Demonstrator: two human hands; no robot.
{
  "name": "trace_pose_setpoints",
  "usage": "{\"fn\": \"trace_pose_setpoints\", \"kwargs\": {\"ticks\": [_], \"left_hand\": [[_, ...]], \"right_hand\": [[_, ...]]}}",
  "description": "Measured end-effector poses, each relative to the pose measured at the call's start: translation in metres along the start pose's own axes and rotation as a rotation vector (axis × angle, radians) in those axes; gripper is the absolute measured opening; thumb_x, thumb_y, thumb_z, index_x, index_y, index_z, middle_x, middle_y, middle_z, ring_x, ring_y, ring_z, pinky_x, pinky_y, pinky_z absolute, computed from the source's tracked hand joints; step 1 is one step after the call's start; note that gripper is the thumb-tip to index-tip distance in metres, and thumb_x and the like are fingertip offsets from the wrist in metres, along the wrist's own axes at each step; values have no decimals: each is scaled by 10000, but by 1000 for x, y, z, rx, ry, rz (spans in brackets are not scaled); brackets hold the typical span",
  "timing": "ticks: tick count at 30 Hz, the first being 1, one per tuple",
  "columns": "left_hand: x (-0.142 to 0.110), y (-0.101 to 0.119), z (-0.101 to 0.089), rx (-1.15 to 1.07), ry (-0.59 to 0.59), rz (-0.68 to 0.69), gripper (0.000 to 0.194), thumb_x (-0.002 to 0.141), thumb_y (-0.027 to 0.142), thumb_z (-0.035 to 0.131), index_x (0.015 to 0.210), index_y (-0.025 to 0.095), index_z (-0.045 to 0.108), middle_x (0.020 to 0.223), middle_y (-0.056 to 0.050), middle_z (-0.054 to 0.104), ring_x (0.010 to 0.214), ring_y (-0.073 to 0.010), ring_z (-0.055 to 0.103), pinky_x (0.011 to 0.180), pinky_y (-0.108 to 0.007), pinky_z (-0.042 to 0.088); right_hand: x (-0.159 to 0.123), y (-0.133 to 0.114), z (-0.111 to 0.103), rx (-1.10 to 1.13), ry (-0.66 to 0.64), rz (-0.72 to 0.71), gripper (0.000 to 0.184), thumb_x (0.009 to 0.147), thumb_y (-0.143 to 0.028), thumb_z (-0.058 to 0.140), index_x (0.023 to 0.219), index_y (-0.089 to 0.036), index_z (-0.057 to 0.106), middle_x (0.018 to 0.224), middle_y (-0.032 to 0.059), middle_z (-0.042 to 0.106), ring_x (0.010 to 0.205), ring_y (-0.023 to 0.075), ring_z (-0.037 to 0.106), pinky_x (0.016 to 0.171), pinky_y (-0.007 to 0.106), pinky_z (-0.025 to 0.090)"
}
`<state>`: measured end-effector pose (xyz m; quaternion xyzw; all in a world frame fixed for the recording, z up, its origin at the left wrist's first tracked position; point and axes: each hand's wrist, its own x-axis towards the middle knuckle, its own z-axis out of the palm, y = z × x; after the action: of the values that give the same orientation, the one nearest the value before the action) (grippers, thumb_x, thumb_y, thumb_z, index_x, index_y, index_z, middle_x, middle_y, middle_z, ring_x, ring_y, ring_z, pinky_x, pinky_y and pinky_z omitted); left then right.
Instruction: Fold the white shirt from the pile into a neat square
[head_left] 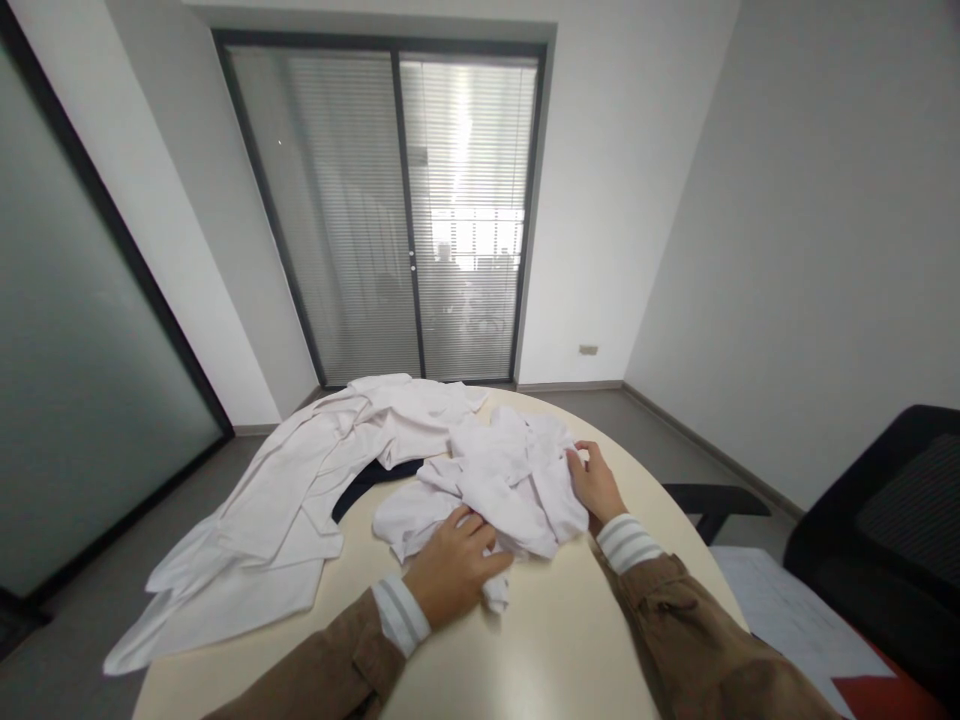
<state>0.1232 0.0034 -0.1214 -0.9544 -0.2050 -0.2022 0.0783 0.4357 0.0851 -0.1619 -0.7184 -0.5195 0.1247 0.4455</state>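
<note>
Along the left edge of the round cream tabletop (570, 640) we see a large white garment (300, 500) spread out flat and wrinkled, its lower part hanging over the rim toward the floor and its upper part reaching the far edge. Just beside it, toward the middle of the tabletop, a dark piece of cloth (375, 475) shows from under the white fabric. Next comes our left hand (454, 570), palm down with fingers curled, pressing on the near edge of a crumpled white shirt (495, 480); we cannot tell whether the fingers actually pinch the fabric or only rest on it. The shirt lies bunched in the middle of the tabletop, between both hands, touching the larger garment at its far side. Our right hand (596, 485) rests against the shirt's right side, fingers bent around a fold and gripping it. Both wrists show striped cuffs under brown sleeves. Past the right edge of the tabletop stands a black office chair (885, 500).
</note>
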Motion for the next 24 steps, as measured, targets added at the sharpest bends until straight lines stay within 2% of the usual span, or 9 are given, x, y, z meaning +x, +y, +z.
{"fn": "trace_pose_setpoints", "kwargs": {"ticks": [3,6,7,9,12,14,16,20,24], "left_hand": [[-2,-3,3,-252,105,-314,148,856,214,586,960,204,691,902,-73,692,867,-241,622,816,-367,478],[0,-6,5,-558,325,-703,254,963,286,447,990,175,675,883,-69,717,825,-213,651,767,-313,481],[1,-6,5,-644,388,-780,290,980,315,423,1007,166,670,895,-70,721,854,-215,656,793,-312,487],[3,-6,6,-765,458,-820,326,985,356,418,1051,152,664,978,-85,725,974,-227,650,890,-330,486],[1,0,5,-796,421,-729,343,983,392,430,1058,160,670,1041,-92,725,1028,-231,637,931,-334,485],[-2,6,3,-727,336,-622,346,993,392,408,963,174,675,920,-80,730,885,-214,654,819,-309,509],[-3,14,-1,-629,224,-443,362,998,371,382,836,186,647,764,-57,696,708,-185,631,685,-284,492],[2,30,-9,-419,40,-15,244,954,347,456,861,196,624,848,-45,696,677,-159,635,595,-260,447],[4,43,-7,-256,4,179,253,932,431,510,997,215,624,859,-14,700,651,-152,643,505,-260,408]], "right_hand": [[6,1,5,323,8,66,441,785,-545,638,1062,-207,581,576,-29,599,532,188,564,544,287,435],[12,-3,7,740,4,172,457,744,-514,702,1062,-206,594,767,31,709,626,192,643,543,283,491],[13,-4,7,851,-11,194,442,746,-487,708,1074,-209,603,862,50,734,701,195,675,585,283,523],[14,-8,6,983,-79,216,430,755,-425,712,1126,-224,622,1059,67,739,895,195,704,718,277,566],[11,-10,7,1004,-203,195,530,729,-319,740,1239,-273,603,1309,54,658,1152,203,642,885,289,561],[6,-10,9,969,-255,134,629,694,-253,760,1292,-307,574,1436,35,564,1252,219,581,936,317,553],[1,-10,12,940,-294,74,706,683,-225,770,1339,-342,537,1502,13,494,1292,235,551,953,347,554],[-5,-14,11,911,-299,85,738,631,-205,818,1313,-323,562,1418,33,578,1213,248,610,943,358,561],[0,-12,-5,868,-200,118,631,608,-174,779,1215,-259,630,1276,63,666,1056,230,675,845,319,580]]}}
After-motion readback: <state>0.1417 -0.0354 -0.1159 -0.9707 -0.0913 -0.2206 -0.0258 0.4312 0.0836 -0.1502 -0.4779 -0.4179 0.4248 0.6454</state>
